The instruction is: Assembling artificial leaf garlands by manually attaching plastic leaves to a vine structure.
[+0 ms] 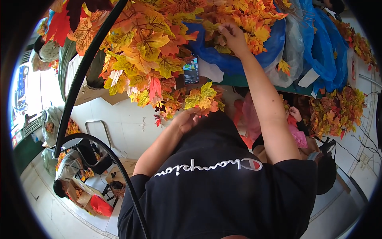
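In front of my chest my left hand is closed around the lower end of a small bunch of artificial maple leaves, yellow on top with orange and red below; its stems are hidden. My right arm reaches out to the far side. There my right hand has its fingertips pinched at a dull green-yellow artificial maple leaf, beside a heap of orange leaves in a blue plastic bag. A thick mass of yellow and orange leaves hangs to the left of both hands.
A phone with a lit screen stands between the leaf piles. Blue bags lie at the far right. A co-worker's hand is beyond my right arm, near another leaf pile. Another person sits lower left. A black frame bar crosses the left.
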`<action>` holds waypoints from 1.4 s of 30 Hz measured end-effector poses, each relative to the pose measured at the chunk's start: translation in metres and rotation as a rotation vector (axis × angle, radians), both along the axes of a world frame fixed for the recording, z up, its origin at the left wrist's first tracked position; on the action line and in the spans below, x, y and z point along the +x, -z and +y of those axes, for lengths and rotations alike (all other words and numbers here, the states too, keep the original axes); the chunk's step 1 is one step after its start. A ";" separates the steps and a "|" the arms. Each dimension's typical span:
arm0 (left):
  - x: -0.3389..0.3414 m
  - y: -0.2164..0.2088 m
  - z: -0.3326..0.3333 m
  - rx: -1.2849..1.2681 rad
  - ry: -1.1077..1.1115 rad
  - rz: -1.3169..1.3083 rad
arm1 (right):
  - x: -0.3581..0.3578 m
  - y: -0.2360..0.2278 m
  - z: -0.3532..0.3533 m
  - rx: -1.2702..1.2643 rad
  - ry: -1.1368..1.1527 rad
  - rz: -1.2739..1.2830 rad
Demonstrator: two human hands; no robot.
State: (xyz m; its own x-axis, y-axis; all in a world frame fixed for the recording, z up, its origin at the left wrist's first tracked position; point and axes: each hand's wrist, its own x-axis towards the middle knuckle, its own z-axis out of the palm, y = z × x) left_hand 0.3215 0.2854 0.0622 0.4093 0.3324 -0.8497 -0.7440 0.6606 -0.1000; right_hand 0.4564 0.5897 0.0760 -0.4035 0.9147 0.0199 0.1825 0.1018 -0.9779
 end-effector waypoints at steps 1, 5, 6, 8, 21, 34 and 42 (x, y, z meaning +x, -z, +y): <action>0.000 0.001 0.002 0.002 0.005 -0.001 | 0.005 -0.002 0.000 0.002 0.005 -0.001; 0.003 0.003 0.009 -0.006 -0.024 -0.068 | 0.023 -0.011 0.000 -0.138 0.083 0.286; 0.004 0.002 0.012 -0.006 -0.027 -0.070 | 0.027 -0.013 0.000 -0.229 0.136 0.248; 0.009 -0.003 0.016 -0.024 -0.011 -0.041 | 0.034 -0.017 -0.001 -0.189 0.179 0.214; 0.030 -0.002 0.022 0.099 0.026 0.043 | 0.046 -0.085 -0.184 -0.370 -0.696 -0.155; 0.033 -0.010 0.024 0.071 0.000 -0.070 | 0.079 -0.018 -0.202 -0.346 -0.347 -0.168; 0.036 -0.012 0.027 0.065 -0.072 -0.057 | 0.084 -0.025 -0.222 -0.458 -0.187 -0.007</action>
